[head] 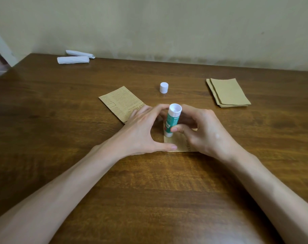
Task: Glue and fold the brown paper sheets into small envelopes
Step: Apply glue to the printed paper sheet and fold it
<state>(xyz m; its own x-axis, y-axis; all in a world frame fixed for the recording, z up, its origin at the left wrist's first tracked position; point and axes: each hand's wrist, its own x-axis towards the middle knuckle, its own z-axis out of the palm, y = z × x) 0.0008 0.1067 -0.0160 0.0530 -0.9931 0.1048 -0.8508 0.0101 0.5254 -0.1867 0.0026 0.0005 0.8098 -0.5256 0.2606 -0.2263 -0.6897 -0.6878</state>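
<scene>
Brown paper sheet [180, 145] flat on tabletop [149, 191], frame centre, mostly under your hands. Glue stick [172, 120] stands near upright on sheet's left edge, lower end touching paper, long axis leaning upper right. Your right hand [206, 131] grips stick. Your left hand [140, 131] spread wide, thumb pinning sheet's lower left corner. Next stroke likely runs along that edge. Cap [163, 87] above centre. Plain stack [228, 92] right.
</scene>
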